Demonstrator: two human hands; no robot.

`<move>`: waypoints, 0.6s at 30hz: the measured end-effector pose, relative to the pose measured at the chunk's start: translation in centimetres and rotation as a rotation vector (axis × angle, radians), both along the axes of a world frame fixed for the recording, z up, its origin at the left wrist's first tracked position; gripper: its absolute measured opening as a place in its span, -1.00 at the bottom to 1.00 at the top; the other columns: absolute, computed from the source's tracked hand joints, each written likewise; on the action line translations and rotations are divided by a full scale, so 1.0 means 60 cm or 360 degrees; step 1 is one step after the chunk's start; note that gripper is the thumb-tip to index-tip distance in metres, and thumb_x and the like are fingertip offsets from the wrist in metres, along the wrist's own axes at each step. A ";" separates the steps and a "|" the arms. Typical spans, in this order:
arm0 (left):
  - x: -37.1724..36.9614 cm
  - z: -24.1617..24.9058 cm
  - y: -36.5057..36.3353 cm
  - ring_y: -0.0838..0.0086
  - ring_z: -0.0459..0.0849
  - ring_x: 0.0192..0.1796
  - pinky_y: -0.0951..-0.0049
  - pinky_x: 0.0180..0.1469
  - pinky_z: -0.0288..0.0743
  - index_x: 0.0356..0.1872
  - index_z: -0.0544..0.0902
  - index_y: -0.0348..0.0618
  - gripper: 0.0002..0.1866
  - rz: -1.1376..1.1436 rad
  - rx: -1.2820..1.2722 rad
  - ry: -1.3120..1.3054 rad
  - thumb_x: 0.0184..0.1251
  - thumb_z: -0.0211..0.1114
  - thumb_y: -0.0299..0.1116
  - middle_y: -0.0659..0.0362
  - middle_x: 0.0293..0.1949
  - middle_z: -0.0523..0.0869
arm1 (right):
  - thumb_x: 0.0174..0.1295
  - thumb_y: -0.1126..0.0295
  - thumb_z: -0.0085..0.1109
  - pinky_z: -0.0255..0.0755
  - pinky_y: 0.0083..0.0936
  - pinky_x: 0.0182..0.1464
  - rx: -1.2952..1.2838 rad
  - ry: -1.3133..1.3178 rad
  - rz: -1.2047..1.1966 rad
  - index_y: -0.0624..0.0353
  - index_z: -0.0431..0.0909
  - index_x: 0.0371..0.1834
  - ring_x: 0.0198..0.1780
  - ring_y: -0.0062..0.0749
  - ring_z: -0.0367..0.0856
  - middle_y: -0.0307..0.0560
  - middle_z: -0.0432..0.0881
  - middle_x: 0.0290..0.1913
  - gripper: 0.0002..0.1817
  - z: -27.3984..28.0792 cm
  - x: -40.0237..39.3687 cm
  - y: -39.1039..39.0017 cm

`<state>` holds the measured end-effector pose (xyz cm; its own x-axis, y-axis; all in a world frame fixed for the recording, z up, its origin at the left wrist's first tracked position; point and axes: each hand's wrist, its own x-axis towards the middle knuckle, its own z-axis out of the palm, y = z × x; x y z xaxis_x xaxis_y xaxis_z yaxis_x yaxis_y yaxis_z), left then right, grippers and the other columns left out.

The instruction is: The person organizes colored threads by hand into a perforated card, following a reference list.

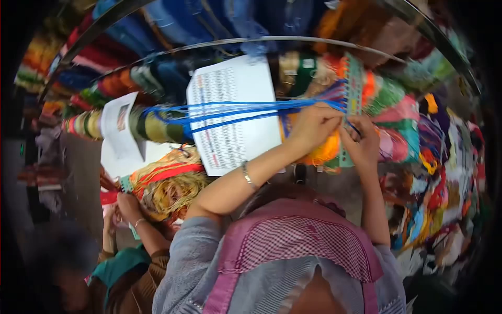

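Note:
Long bright blue threads [230, 109] stretch from the left across a printed sheet [256, 83] to a pale green card strip [355, 83] with holes along it. My left hand [315, 125] is closed on the blue threads at the strip's left edge. Just right of it, my right hand [362, 138] pinches a dark blue strand that curves by its fingers, over the lower part of the strip. The fingertips of both hands are close together, and some of the strand is hidden by them. Orange thread [324, 150] hangs below my left hand.
A co-worker's hands [125, 206] hold red material at the lower left, beside tangled yellow thread [175, 191]. A folded paper [121, 128] lies over thread bundles. A metal rail [261, 38] crosses above, before blue skeins [230, 18]. Colourful skeins [434, 193] fill the right.

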<state>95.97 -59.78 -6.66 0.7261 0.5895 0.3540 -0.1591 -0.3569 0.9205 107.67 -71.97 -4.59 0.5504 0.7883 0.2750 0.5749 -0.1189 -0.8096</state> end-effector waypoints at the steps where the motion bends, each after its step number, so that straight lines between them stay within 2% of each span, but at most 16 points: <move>1: -0.001 0.014 -0.003 0.63 0.59 -0.55 0.63 -0.56 0.42 -0.20 0.69 -0.29 -0.83 -0.0070 -0.0304 0.0147 0.35 0.22 -0.41 0.17 -0.41 0.68 | 0.09 0.55 0.32 0.24 -0.75 -0.46 0.0037 0.0149 0.0037 0.20 0.56 -0.21 -0.48 -0.79 0.34 -0.34 0.56 -0.37 -0.80 -0.005 0.001 0.000; 2: -0.002 0.032 -0.007 0.64 0.59 -0.56 0.64 -0.58 0.42 -0.24 0.70 -0.29 -0.85 -0.0151 -0.0619 0.0284 0.33 0.23 -0.42 0.18 -0.46 0.68 | 0.11 0.57 0.31 0.18 -0.80 -0.47 0.0062 0.0297 0.0062 0.19 0.55 -0.20 -0.48 -0.86 0.27 -0.39 0.55 -0.37 -0.80 -0.009 -0.003 0.001; 3: -0.003 0.037 -0.006 0.67 0.57 -0.59 0.66 -0.61 0.40 -0.28 0.69 -0.30 -0.85 -0.0181 -0.0723 0.0310 0.32 0.23 -0.42 0.20 -0.54 0.67 | 0.13 0.58 0.28 0.21 -0.82 -0.44 0.0037 0.0323 0.0040 0.20 0.54 -0.18 -0.47 -0.86 0.29 -0.39 0.56 -0.37 -0.79 -0.002 -0.009 0.002; 7: -0.009 0.026 0.000 0.66 0.56 -0.62 0.66 -0.62 0.39 -0.25 0.67 -0.34 -0.84 -0.0130 -0.0770 0.0339 0.31 0.22 -0.43 0.19 -0.54 0.68 | 0.14 0.60 0.26 0.22 -0.86 -0.42 0.0079 0.0464 0.0008 0.21 0.54 -0.17 -0.46 -0.87 0.28 -0.38 0.56 -0.37 -0.80 0.000 -0.023 0.007; 9: -0.020 0.018 0.005 0.58 0.62 -0.62 0.57 -0.57 0.49 -0.40 0.66 -0.39 -0.83 -0.0094 -0.0671 0.0107 0.23 0.20 -0.46 0.11 -0.50 0.72 | 0.14 0.61 0.26 0.25 -0.87 -0.40 0.0108 0.0297 0.0029 0.22 0.53 -0.12 -0.45 -0.87 0.29 -0.38 0.56 -0.36 -0.76 -0.006 -0.019 0.005; 10: -0.023 0.018 0.009 0.58 0.62 -0.62 0.57 -0.57 0.49 -0.40 0.66 -0.39 -0.83 -0.0091 -0.0668 0.0108 0.23 0.20 -0.46 0.11 -0.50 0.72 | 0.14 0.61 0.26 0.25 -0.87 -0.40 0.0110 0.0299 0.0032 0.22 0.53 -0.12 -0.45 -0.87 0.29 -0.38 0.56 -0.36 -0.76 -0.012 -0.014 0.004; 12: -0.028 0.018 0.015 0.58 0.58 -0.62 0.68 -0.62 0.35 -0.29 0.65 -0.34 -0.88 -0.0299 -0.1525 -0.0282 0.24 0.20 -0.50 0.14 -0.51 0.69 | 0.12 0.59 0.29 0.20 -0.87 -0.44 0.0066 0.0205 0.0021 0.21 0.52 -0.07 -0.47 -0.87 0.28 -0.40 0.54 -0.38 -0.71 -0.025 -0.007 -0.001; 13: -0.033 0.043 0.016 0.53 0.58 -0.64 0.66 -0.61 0.35 -0.27 0.64 -0.32 -0.87 -0.0349 -0.1950 -0.0357 0.23 0.16 -0.52 0.09 -0.52 0.68 | 0.12 0.59 0.29 0.20 -0.87 -0.44 0.0064 0.0205 0.0024 0.21 0.52 -0.07 -0.47 -0.87 0.28 -0.40 0.54 -0.38 -0.71 -0.021 -0.012 -0.001; 15: -0.041 0.055 0.023 0.50 0.58 -0.64 0.62 -0.60 0.35 -0.26 0.63 -0.33 -0.86 -0.0737 -0.1654 -0.0071 0.24 0.14 -0.52 0.06 -0.57 0.65 | 0.06 0.56 0.33 0.19 -0.84 -0.41 -0.0001 0.0151 -0.0048 0.16 0.45 0.05 -0.42 -0.83 0.31 -0.35 0.55 -0.31 -0.55 -0.009 -0.026 0.001; 16: -0.032 0.060 0.014 0.52 0.59 -0.63 0.58 -0.58 0.37 -0.25 0.63 -0.29 -0.87 -0.0669 -0.1389 0.0202 0.24 0.18 -0.48 0.08 -0.59 0.65 | 0.06 0.56 0.33 0.19 -0.84 -0.41 -0.0002 0.0148 -0.0043 0.16 0.45 0.05 -0.42 -0.83 0.31 -0.35 0.55 -0.31 -0.55 -0.010 -0.027 0.003; 17: -0.015 0.049 0.008 0.52 0.59 -0.63 0.58 -0.58 0.37 -0.25 0.63 -0.29 -0.87 -0.0665 -0.1390 0.0197 0.24 0.18 -0.48 0.08 -0.59 0.65 | 0.02 0.56 0.35 0.19 -0.82 -0.39 0.0076 0.0050 -0.0077 0.14 0.41 0.09 -0.40 -0.80 0.29 -0.35 0.51 -0.31 -0.47 -0.012 -0.028 0.004; 18: 0.004 0.031 0.001 0.55 0.58 -0.63 0.58 -0.58 0.36 -0.23 0.63 -0.26 -0.87 -0.0516 -0.0892 0.0296 0.24 0.21 -0.47 0.12 -0.60 0.64 | -0.03 0.55 0.37 0.18 -0.79 -0.36 0.0150 -0.0048 -0.0106 0.12 0.36 0.14 -0.39 -0.77 0.28 -0.34 0.46 -0.31 -0.40 -0.013 -0.028 0.003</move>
<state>96.19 -59.69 -4.77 0.9167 0.3895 -0.0897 0.0012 0.2217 0.9751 105.99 -71.76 -5.36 0.5909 0.7201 0.3636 0.5925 -0.0815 -0.8014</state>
